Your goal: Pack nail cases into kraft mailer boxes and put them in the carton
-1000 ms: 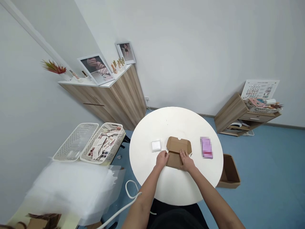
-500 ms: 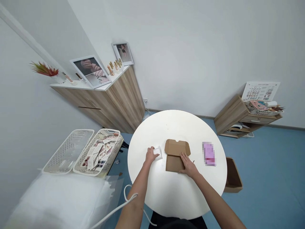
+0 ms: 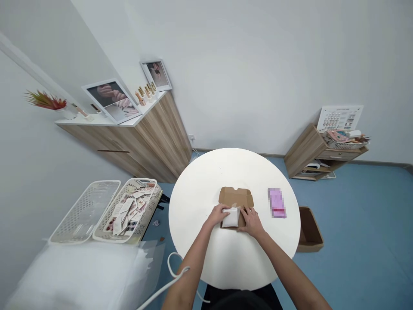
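Note:
A small white packet (image 3: 230, 218) lies over the left part of an open brown cardboard box (image 3: 236, 197), whose lid flap is folded back away from me. My left hand (image 3: 217, 215) grips the packet at its left side, thumb on top. At the box's right end, my right hand (image 3: 252, 222) holds the box, with the fingers toward the hinge and the thumb near the front edge. Whether the packet rests fully on the box floor I cannot tell. Right of the box lies a pixelated purple packet (image 3: 277, 203), touched by neither hand.
The round white table (image 3: 235, 267) holds these things. An open cardboard carton (image 3: 309, 232) stands on the floor at its right. White baskets (image 3: 125, 211), one with paper sheets, sit at left, near a white cable (image 3: 164, 287). A wood cabinet (image 3: 161, 137) is behind.
My left hand has brought the white packet rightward from the table onto the open box. My right hand stays at the box's right end. The whole view has shifted slightly.

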Motion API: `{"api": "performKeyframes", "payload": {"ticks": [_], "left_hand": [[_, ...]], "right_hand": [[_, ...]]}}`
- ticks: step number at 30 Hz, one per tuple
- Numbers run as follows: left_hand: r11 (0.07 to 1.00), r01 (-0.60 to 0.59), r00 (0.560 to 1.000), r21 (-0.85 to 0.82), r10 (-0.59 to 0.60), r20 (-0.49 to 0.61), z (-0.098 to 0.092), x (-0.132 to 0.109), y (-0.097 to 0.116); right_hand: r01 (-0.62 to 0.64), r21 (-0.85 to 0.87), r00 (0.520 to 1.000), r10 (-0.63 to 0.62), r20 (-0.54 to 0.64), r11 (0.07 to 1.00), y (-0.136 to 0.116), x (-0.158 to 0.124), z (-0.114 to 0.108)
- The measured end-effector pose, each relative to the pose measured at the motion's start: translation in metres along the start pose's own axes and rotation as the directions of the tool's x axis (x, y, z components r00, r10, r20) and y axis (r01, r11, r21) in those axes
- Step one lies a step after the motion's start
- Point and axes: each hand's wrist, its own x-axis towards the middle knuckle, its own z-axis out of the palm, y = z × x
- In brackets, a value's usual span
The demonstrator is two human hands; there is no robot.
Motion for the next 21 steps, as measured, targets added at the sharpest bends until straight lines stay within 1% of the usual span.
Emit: {"api": "performKeyframes", "payload": {"ticks": [3,6,7,9,11,12,14,15,16,17,18,19,20,21], "left_hand": [[0.992,-0.008,1.0,0.126,0.009,-0.008,0.03,0.001,0.01],[0.982,-0.03,0.999,0.184,0.036,-0.026,0.049,-0.002,0.016],[0.972,-0.048,0.998,0.228,0.057,-0.035,0.053,-0.004,0.018],[0.924,-0.082,0.992,0.375,0.112,-0.059,0.058,-0.008,0.021],[0.836,-0.104,0.983,0.539,0.171,-0.075,0.06,-0.012,0.023],[0.796,-0.109,0.978,0.595,0.192,-0.078,0.06,-0.014,0.024],[0.768,-0.123,0.972,0.628,0.222,-0.082,0.058,-0.016,0.024],[0.777,-0.122,0.967,0.617,0.233,-0.102,0.055,-0.016,0.024],[0.8,-0.107,0.961,0.59,0.236,-0.145,0.051,-0.016,0.023],[0.837,-0.075,0.951,0.543,0.224,-0.215,0.046,-0.013,0.022],[0.881,-0.022,0.933,0.472,0.188,-0.307,0.039,-0.01,0.022],[0.928,0.043,0.906,0.371,0.121,-0.407,0.031,-0.004,0.022],[0.966,0.118,0.876,0.23,0.008,-0.482,0.023,0.003,0.022],[0.979,0.191,0.847,0.073,-0.127,-0.517,0.014,0.011,0.022]], "right_hand": [[0.008,0.021,1.0,-0.008,-0.01,1.0,0.0,-0.002,0.001],[0.004,0.025,1.0,-0.005,0.008,1.0,0.0,0.0,-0.001],[0.005,0.028,1.0,-0.005,0.014,1.0,0.0,0.0,-0.002],[0.01,0.035,1.0,-0.01,0.013,0.999,-0.001,0.001,-0.003],[0.018,0.041,1.0,-0.017,-0.004,0.999,-0.001,-0.001,-0.003],[0.028,0.043,0.999,-0.027,-0.018,0.999,-0.001,-0.003,-0.003],[0.07,0.06,0.996,-0.066,-0.064,0.996,0.001,-0.007,-0.002],[0.096,0.083,0.991,-0.087,-0.101,0.992,0.003,-0.009,-0.002],[0.113,0.121,0.984,-0.095,-0.149,0.986,0.005,-0.01,-0.002],[0.11,0.175,0.976,-0.073,-0.206,0.978,0.009,-0.01,-0.003],[0.077,0.249,0.964,-0.008,-0.266,0.965,0.014,-0.008,-0.004],[0.011,0.345,0.945,0.103,-0.31,0.939,0.019,-0.004,-0.006],[-0.082,0.458,0.916,0.248,-0.315,0.885,0.025,0.002,-0.009],[-0.184,0.574,0.878,0.396,-0.269,0.798,0.03,0.01,-0.013]]}}
